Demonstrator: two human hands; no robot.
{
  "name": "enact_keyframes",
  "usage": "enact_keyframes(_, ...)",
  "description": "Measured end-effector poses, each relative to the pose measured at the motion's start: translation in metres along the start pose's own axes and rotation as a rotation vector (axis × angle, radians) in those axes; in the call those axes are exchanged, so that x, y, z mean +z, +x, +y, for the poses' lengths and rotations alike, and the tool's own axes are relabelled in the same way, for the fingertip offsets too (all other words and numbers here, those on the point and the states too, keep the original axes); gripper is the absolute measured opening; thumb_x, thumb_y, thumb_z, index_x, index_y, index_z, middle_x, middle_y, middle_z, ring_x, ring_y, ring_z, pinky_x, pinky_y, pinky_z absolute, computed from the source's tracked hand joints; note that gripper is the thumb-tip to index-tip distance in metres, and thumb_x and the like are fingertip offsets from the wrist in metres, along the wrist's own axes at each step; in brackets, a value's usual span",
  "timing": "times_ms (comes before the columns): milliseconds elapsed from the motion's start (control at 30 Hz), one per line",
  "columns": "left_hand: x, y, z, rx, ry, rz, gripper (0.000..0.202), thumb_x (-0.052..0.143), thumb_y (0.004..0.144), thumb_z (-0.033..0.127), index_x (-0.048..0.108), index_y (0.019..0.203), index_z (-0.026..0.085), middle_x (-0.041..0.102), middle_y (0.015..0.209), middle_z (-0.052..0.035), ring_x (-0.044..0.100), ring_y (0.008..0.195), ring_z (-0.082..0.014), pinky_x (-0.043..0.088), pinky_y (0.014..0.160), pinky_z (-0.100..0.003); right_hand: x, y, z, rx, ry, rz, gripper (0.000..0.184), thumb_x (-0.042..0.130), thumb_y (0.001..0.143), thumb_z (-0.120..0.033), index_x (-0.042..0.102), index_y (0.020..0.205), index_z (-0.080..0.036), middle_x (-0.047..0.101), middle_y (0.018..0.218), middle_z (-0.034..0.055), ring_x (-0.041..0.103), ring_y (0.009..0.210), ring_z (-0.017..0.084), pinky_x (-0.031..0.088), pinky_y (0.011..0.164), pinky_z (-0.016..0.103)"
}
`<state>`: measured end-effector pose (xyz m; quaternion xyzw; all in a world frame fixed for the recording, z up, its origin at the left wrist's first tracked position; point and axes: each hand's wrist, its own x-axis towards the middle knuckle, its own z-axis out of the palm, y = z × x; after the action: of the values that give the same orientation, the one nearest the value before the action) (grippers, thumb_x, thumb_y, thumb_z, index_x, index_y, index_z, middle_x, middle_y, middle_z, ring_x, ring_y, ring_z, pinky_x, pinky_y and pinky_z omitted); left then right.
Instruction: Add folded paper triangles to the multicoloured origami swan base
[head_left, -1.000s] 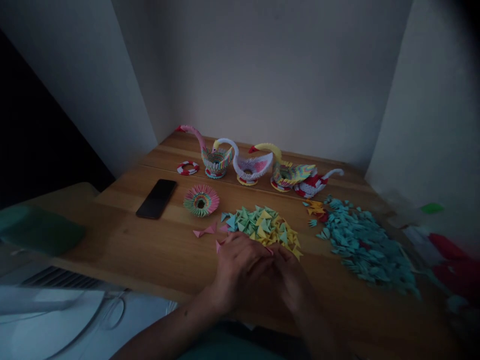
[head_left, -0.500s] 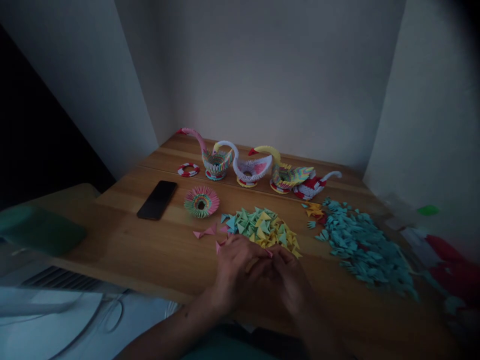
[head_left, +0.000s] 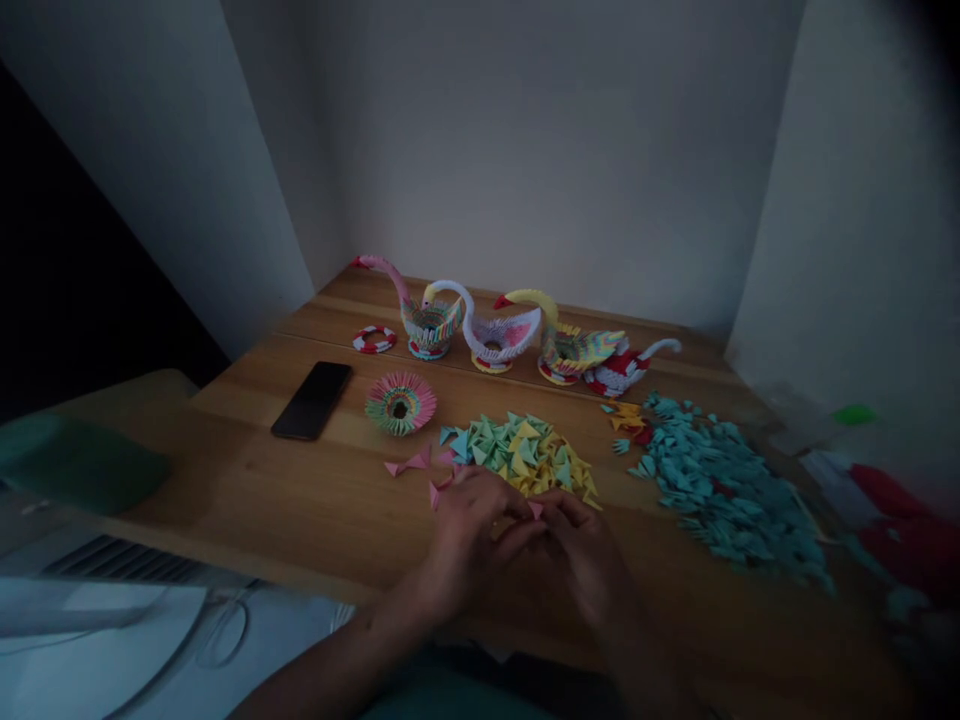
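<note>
Between my two hands is a small pink folded paper triangle [head_left: 535,510]. My left hand [head_left: 474,525] has its fingers closed at the triangle's left side, and my right hand [head_left: 581,545] pinches it from the right. Just beyond my fingers lies a pile of green and yellow paper triangles [head_left: 521,450]. Several loose pink pieces [head_left: 416,461] are scattered left of that pile. Farther back rests a round bowl of interlocked paper pieces [head_left: 400,404], pink along its far rim and green along the near one.
Paper swans [head_left: 501,340] stand in a row at the back, beside a red and white paper ring [head_left: 374,339]. A black phone [head_left: 312,400] lies at left. On the right spreads a large heap of teal pieces [head_left: 724,490] with a few orange ones [head_left: 624,415].
My fingers have shifted slightly around the pink triangle, and more of it shows now. The view has moved a little; the things on the table stay where they were.
</note>
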<state>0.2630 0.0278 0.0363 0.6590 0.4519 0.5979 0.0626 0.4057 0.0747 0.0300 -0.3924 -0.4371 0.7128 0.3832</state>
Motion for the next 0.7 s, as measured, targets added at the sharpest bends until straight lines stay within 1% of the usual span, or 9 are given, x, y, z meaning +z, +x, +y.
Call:
enact_keyframes(167,0.002,-0.002,-0.003,-0.054,0.031,0.002,0.016,0.069,0.084,0.023,0.056,0.077,0.016,0.064,0.068,0.0004,0.057,0.066,-0.0129,0.040,0.067,-0.026,-0.003,-0.001,0.002,-0.017,-0.022,0.001,0.032,0.083,0.064,-0.048,0.071,0.068,-0.018,0.059,0.061,-0.0001,0.050,0.058,0.011,0.041,0.058,0.023)
enact_keyframes(300,0.002,-0.003,-0.005,-0.020,0.034,-0.025,0.019,0.066,0.087,0.023,0.057,0.071,0.016,0.062,0.062,0.0008,0.055,0.063,-0.0123,0.040,0.067,-0.026,0.001,-0.003,0.004,-0.009,-0.008,0.014,0.036,0.081,0.066,-0.051,0.069,0.066,-0.017,0.057,0.060,-0.0003,0.047,0.057,0.011,0.039,0.056,0.023)
enact_keyframes(367,0.000,-0.002,-0.005,-0.012,-0.012,-0.063,0.021,0.065,0.088,0.026,0.061,0.070,0.016,0.063,0.062,0.0001,0.056,0.062,-0.0122,0.041,0.066,-0.026,0.002,-0.002,0.004,0.013,0.022,0.002,0.038,0.082,0.065,-0.052,0.067,0.063,-0.017,0.055,0.059,-0.0006,0.045,0.055,0.010,0.037,0.053,0.023)
enact_keyframes(400,-0.001,-0.002,-0.005,-0.037,-0.063,-0.097,0.021,0.065,0.088,0.027,0.062,0.071,0.016,0.064,0.063,-0.0004,0.057,0.062,-0.0120,0.041,0.065,-0.025,0.002,-0.002,0.004,0.026,0.044,-0.008,0.039,0.083,0.063,-0.052,0.066,0.060,-0.017,0.054,0.058,-0.0008,0.044,0.054,0.010,0.036,0.052,0.022)
enact_keyframes(467,-0.005,-0.002,-0.005,-0.149,-0.188,-0.147,0.022,0.065,0.087,0.032,0.065,0.072,0.016,0.067,0.065,-0.0013,0.060,0.062,-0.0116,0.043,0.060,-0.022,0.002,-0.002,0.003,0.046,0.090,-0.030,0.040,0.084,0.062,-0.051,0.063,0.057,-0.016,0.051,0.054,-0.0021,0.042,0.051,0.009,0.035,0.050,0.022)
enact_keyframes(500,-0.007,-0.002,-0.005,-0.224,-0.240,-0.151,0.024,0.066,0.087,0.034,0.066,0.073,0.015,0.068,0.067,-0.0019,0.061,0.062,-0.0116,0.043,0.057,-0.021,0.001,-0.001,0.003,0.055,0.110,-0.043,0.041,0.084,0.062,-0.050,0.062,0.056,-0.017,0.048,0.051,-0.0029,0.040,0.050,0.008,0.034,0.049,0.022)
enact_keyframes(567,-0.011,-0.001,-0.005,-0.341,-0.286,-0.103,0.028,0.066,0.086,0.039,0.066,0.073,0.014,0.069,0.069,-0.0030,0.062,0.061,-0.0120,0.041,0.050,-0.019,0.000,-0.001,0.003,0.079,0.144,-0.071,0.041,0.083,0.064,-0.050,0.061,0.055,-0.017,0.044,0.047,-0.0042,0.037,0.047,0.008,0.033,0.047,0.022)
enact_keyframes(633,-0.014,0.000,-0.006,-0.351,-0.271,-0.070,0.028,0.065,0.086,0.039,0.066,0.073,0.014,0.069,0.068,-0.0033,0.063,0.062,-0.0123,0.041,0.049,-0.019,-0.001,-0.001,0.004,0.100,0.163,-0.079,0.040,0.084,0.064,-0.050,0.061,0.056,-0.017,0.043,0.047,-0.0046,0.036,0.046,0.008,0.033,0.046,0.022)
enact_keyframes(700,-0.015,0.001,-0.006,-0.275,-0.256,-0.083,0.023,0.066,0.086,0.034,0.067,0.074,0.015,0.069,0.069,-0.0031,0.063,0.064,-0.0126,0.044,0.055,-0.020,-0.001,0.000,0.004,0.103,0.161,-0.064,0.040,0.084,0.063,-0.049,0.062,0.057,-0.017,0.044,0.048,-0.0044,0.036,0.046,0.008,0.034,0.047,0.022)
